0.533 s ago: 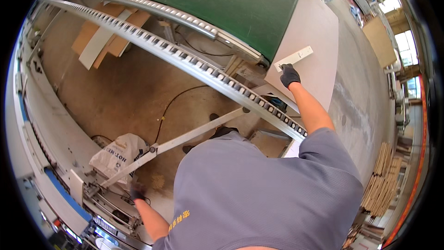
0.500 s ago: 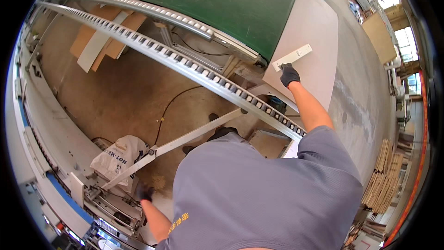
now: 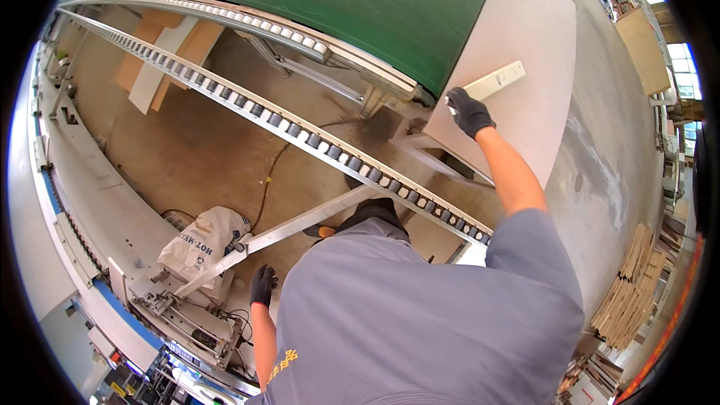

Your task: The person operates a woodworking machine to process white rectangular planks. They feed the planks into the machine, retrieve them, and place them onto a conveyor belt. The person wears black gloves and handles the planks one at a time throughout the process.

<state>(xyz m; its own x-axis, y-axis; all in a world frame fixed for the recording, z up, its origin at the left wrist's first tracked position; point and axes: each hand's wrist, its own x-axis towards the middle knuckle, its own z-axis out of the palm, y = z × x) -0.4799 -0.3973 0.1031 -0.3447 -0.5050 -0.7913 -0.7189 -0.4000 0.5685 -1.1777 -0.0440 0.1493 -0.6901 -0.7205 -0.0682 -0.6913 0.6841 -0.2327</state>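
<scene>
My right hand [image 3: 470, 111], in a black glove, is closed over the near end of a flat off-white strip [image 3: 501, 79] with small holes. The strip lies on a pale, pinkish-grey board [image 3: 525, 26] beside a green conveyor belt [image 3: 375, 11]. Its end at my fingertips is partly hidden by the glove. My left hand [image 3: 262, 285], gloved in black too, hangs low at my side near a white printed sack [image 3: 204, 244]. It holds nothing, and its fingers are loosely apart.
A rail of small rollers [image 3: 300, 133] runs diagonally in front of me, with a slanted metal brace [image 3: 300, 226] below it. Cardboard pieces [image 3: 169, 52] lie under the conveyor. A long machine [image 3: 112, 202] stands on the left. Stacked wooden slats [image 3: 630, 289] sit at the right.
My right hand has moved further over the strip's near end and covers more of it. My left hand has come forward, away from the machine. The whole view has shifted slightly.
</scene>
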